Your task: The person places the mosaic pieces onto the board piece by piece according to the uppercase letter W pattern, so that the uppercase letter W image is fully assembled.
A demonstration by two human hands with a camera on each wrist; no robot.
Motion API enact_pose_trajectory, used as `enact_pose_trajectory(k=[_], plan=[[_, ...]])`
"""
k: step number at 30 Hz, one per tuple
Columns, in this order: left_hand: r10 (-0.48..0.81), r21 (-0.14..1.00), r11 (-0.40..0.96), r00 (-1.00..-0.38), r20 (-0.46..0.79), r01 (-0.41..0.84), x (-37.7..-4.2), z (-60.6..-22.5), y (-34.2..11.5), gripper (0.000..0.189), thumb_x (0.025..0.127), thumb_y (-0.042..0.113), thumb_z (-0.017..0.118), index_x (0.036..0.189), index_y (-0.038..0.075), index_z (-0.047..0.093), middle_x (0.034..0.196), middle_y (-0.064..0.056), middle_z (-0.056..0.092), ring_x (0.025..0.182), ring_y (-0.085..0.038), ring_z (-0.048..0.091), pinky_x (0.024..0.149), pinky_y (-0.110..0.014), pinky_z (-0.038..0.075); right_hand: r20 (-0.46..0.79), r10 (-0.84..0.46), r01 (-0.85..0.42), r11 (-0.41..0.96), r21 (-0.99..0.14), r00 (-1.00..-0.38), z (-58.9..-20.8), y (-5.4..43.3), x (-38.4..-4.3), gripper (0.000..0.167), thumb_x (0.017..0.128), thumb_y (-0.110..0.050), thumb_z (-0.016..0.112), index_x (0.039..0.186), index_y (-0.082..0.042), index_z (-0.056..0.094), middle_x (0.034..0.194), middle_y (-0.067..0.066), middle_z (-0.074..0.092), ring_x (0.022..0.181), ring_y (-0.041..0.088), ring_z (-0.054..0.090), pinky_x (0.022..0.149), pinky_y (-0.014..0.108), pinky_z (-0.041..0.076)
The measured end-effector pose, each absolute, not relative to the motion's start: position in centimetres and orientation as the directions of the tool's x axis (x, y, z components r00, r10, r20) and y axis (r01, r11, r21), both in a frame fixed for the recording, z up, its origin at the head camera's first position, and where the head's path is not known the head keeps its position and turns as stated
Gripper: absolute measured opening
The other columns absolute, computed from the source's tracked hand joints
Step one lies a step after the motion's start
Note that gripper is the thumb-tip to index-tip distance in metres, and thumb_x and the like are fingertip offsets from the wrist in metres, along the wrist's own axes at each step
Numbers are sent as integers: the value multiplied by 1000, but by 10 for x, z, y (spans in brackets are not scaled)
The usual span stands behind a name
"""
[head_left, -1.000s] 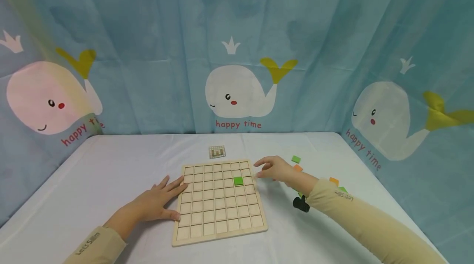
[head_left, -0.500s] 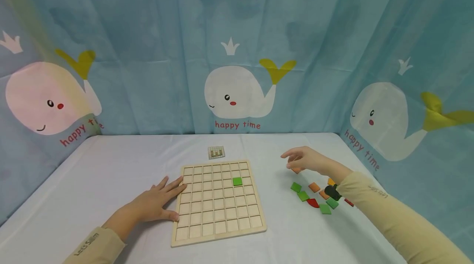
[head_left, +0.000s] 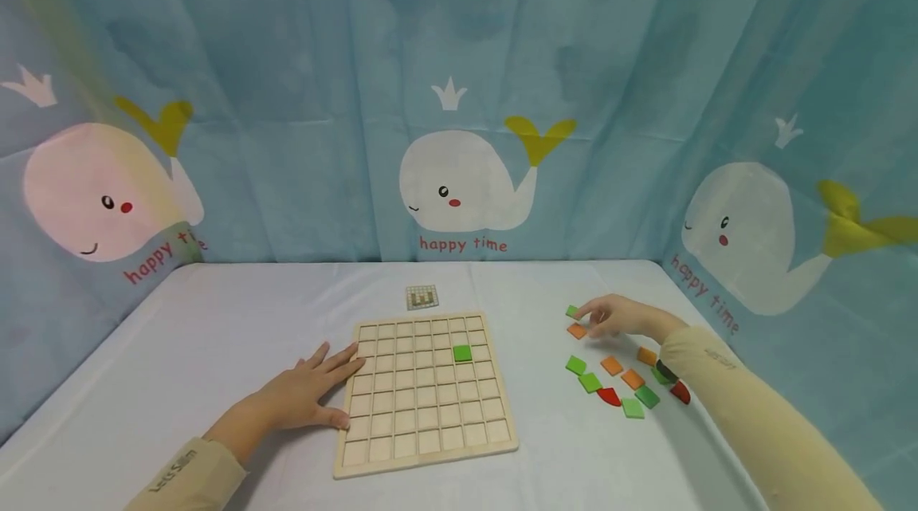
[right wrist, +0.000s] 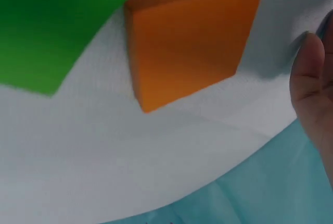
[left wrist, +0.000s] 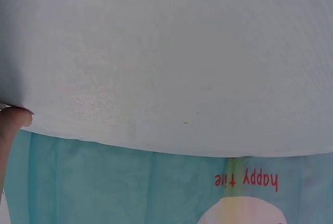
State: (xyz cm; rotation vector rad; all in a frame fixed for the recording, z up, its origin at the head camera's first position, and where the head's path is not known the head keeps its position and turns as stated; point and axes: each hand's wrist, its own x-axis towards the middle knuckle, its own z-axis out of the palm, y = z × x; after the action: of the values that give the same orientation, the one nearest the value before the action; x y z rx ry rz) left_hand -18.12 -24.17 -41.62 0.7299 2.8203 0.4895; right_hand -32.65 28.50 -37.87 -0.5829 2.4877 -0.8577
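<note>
My left hand (head_left: 304, 393) lies spread at the left edge of a wooden grid board (head_left: 402, 465), fingertips and thumb on its rim. A single green square tile (head_left: 462, 353) sits in one of the board's cells, toward the upper right. Over on the right, my right hand (head_left: 615, 316) reaches down with bent fingers, its fingertips right by a green tile (head_left: 572, 311) and an orange tile (head_left: 577, 331). In the right wrist view, an orange tile (right wrist: 192, 41) lies just beside the fingers (right wrist: 308, 70), which show nothing between them.
Several loose tiles are scattered nearer the front right, among them an orange tile (head_left: 612, 366), a green tile (head_left: 575, 365) and a red rounded piece (head_left: 609, 396). Behind the board lies a small pattern card (head_left: 421, 297). A blue whale-print curtain (head_left: 301, 136) borders the white table (head_left: 237, 312).
From beside the board, my right hand has moved right to the tiles and lowered toward the far green and orange ones. My left hand stays on the board's edge.
</note>
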Motion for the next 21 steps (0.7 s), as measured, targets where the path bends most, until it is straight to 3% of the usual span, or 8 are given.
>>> enact_pose_trajectory(k=[9,15,21], plan=[[504,324,829,-860,-80,456,-182,-418,-242,96,77,68,62,150,11,37,158,-14,23,138,-55,17,100,-74,25,-345,-478,-221,788,-574,-808,-381,276,-326,34,88,-11,72,120,-9,61,81,5,51,68,19,45,62,30,38],[505,323,829,-859,-83,457,-181,-417,-242,96,77,68,61,150,10,37,158,-14,23,138,-55,17,99,-75,24,-361,-457,-225,818,-529,-813,-384,271,-329,34,88,-6,71,119,-9,59,79,5,49,63,17,41,60,28,36],[503,322,831,-860,-88,454,-181,-417,-242,97,77,68,61,151,10,37,158,-15,22,138,-55,16,99,-75,24,-340,-464,-220,799,-560,-818,-386,271,-329,27,87,-2,72,110,-7,59,75,4,48,61,15,40,59,27,35]])
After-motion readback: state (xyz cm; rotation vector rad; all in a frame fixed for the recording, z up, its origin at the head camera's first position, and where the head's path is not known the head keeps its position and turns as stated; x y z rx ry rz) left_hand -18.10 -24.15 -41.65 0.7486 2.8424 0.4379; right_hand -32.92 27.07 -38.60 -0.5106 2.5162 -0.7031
